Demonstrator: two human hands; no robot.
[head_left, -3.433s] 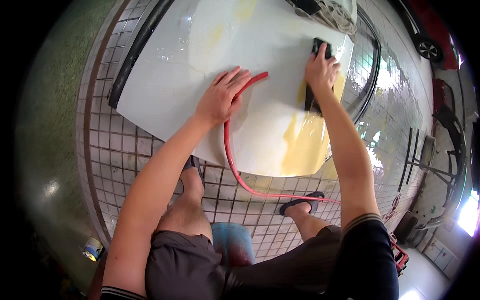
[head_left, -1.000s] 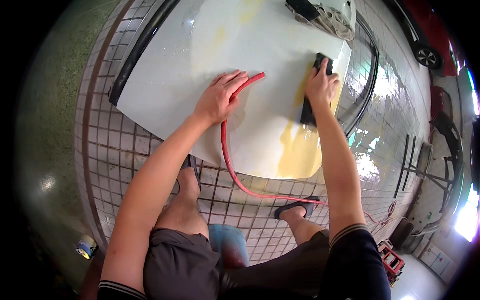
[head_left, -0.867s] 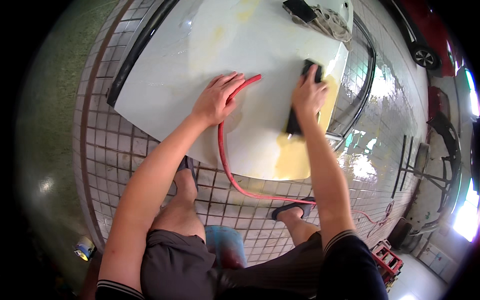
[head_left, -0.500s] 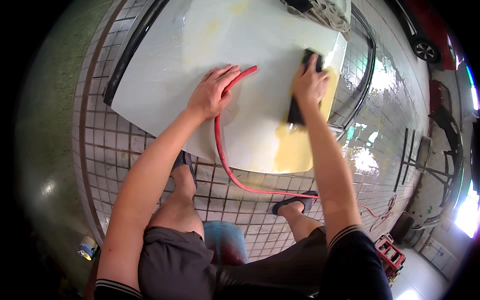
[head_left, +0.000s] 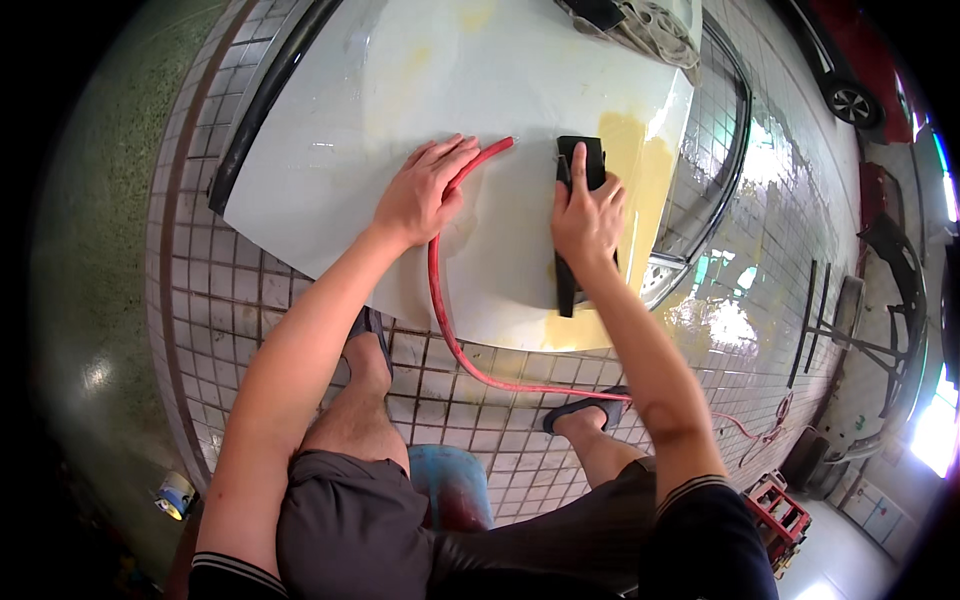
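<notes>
Black block [head_left: 595, 165], clamped in my right grip [head_left: 588, 215], lies lengthwise away from me on the pale panel [head_left: 510, 240]; left of it, my left grip [head_left: 418, 195] holds the hose [head_left: 436, 280] near its tip.

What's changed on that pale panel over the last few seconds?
The right hand has moved the black block leftward and nearer the person on the pale panel, baring more of the yellow area at right. Nothing was picked up or let go. The left hand stays put on the panel, holding the red hose.
</notes>
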